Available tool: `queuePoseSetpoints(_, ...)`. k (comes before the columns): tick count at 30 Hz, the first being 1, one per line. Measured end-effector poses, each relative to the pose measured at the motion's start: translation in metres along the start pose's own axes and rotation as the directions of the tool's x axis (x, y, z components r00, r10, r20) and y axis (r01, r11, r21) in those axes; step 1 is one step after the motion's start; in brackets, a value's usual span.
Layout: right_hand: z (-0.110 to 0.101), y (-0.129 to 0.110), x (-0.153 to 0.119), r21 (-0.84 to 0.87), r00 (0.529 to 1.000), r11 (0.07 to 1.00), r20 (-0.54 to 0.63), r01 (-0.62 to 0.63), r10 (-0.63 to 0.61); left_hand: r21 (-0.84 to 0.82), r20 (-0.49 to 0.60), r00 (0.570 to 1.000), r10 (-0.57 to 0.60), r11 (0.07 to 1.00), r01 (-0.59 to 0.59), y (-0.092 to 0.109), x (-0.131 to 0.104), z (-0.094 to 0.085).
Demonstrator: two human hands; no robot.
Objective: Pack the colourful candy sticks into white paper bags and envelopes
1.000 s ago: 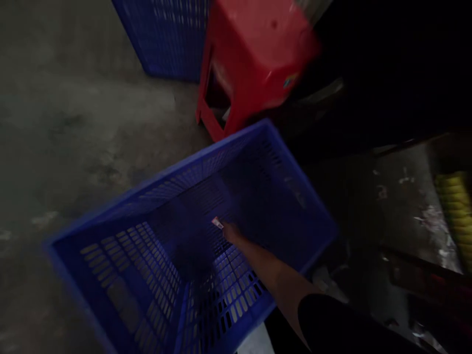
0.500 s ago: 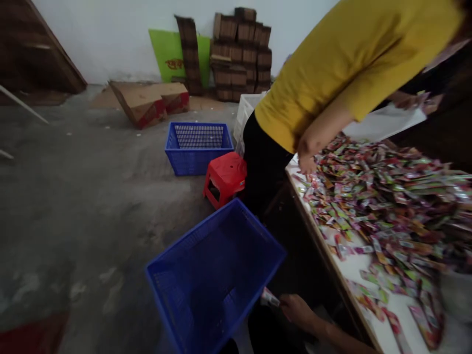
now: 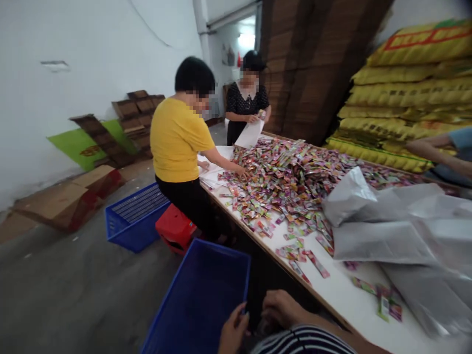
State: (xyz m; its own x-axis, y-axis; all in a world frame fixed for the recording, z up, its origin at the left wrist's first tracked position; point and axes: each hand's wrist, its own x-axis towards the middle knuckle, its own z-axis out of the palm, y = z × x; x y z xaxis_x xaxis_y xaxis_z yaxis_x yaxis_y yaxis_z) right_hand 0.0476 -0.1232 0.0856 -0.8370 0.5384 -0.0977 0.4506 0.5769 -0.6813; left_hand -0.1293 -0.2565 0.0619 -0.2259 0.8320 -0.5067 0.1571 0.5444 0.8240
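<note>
My left hand (image 3: 233, 328) is at the near right edge of a deep blue plastic crate (image 3: 206, 246), its fingers closed on the rim. Just to its right, over my lap, my right hand (image 3: 282, 306) is curled closed. Whatever may be inside those fingers is hidden. A striped cloth (image 3: 306, 341) shows beneath my right forearm. To my right runs a white table (image 3: 328, 290) bearing a large heap of small, colourful, flat packets (image 3: 291, 167). A few loose packets (image 3: 317, 264) lie near its edge.
A person in yellow (image 3: 177, 142) reaches into the heap; another person (image 3: 248, 101) holds a white bag (image 3: 250, 133). Silver bags (image 3: 391, 231) cover the table's right side. A red stool (image 3: 175, 227) and second blue crate (image 3: 136, 211) stand left. Yellow sacks (image 3: 405, 93) are stacked behind.
My view has swung right and up, bringing in more of the table, the silver bags and sacks. My left hand has appeared. The packet seen in my right hand no longer shows.
</note>
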Motion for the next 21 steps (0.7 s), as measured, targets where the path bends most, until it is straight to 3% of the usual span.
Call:
queuePoseSetpoints(2, -0.038, 0.004, -0.008, 0.145, 0.992, 0.989, -0.115, -0.042, 0.059, -0.032, 0.079, 0.991, 0.108, 0.994, -0.106, 0.040, 0.024, 0.019)
queuePoseSetpoints(5, -0.092, 0.026, -0.028, 0.342, 0.935, 0.932, -0.277, -0.120, 0.222, 0.022, 0.122, 0.958, 0.261, 0.964, -0.265, 0.098, 0.047, 0.053)
queuePoseSetpoints(9, -0.139, 0.067, -0.066, 0.480, 0.853, 0.855, -0.345, -0.198, 0.392, 0.027, 0.187, 0.937, 0.294, 0.952, -0.304, 0.153, 0.068, 0.098)
queuePoseSetpoints(12, -0.153, 0.091, -0.094, 0.504, 0.827, 0.817, -0.305, -0.281, 0.473, -0.008, 0.236, 0.916, 0.324, 0.944, -0.331, 0.179, 0.086, 0.126)
queuePoseSetpoints(15, -0.153, 0.103, -0.113, 0.521, 0.799, 0.783, -0.280, -0.339, 0.532, 0.029, 0.286, 0.882, 0.374, 0.917, -0.398, 0.198, 0.104, 0.147)
queuePoseSetpoints(21, -0.151, 0.114, -0.126, 0.655, 0.612, 0.671, -0.385, -0.347, 0.691, 0.185, 0.404, 0.853, 0.331, 0.883, -0.431, 0.227, 0.142, 0.177)
